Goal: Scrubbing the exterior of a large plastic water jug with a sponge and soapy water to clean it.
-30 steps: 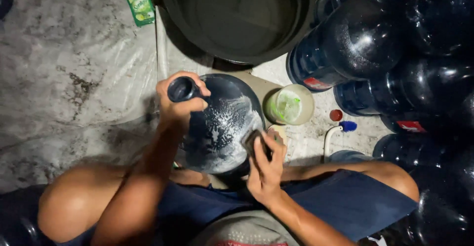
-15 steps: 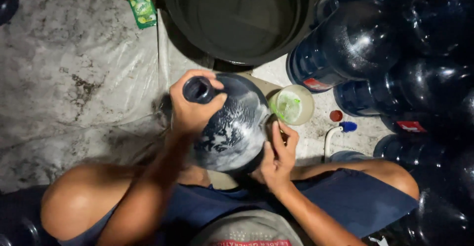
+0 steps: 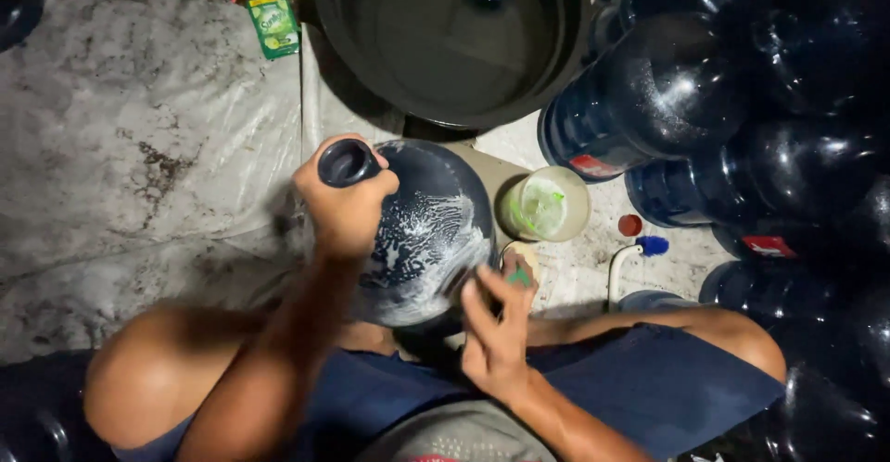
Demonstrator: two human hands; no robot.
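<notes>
Bottle: we kept the big dark-blue water bottle (image 3: 422, 240) tilted between our knees, soapy side up, so the suds stayed within reach.
Left hand (image 3: 345, 204): fingers closed round the bottle's neck, steadying it.
Right hand (image 3: 496, 332): fingers pinched a sponge (image 3: 520, 265) against the bottle's wall.
Nearby: a small soap bowl (image 3: 547, 204) stood just beside; a black tub (image 3: 445, 36) sat beyond.

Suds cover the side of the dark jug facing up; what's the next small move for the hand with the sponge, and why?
Probably sweep the sponge in the right hand up across the jug toward its shoulder. The left hand grips the neck, steadying the tilted jug, and white suds streak its middle while the band near the neck looks bare and dark. The sponge sits at the jug's lower right edge, so that stroke is short.
</notes>
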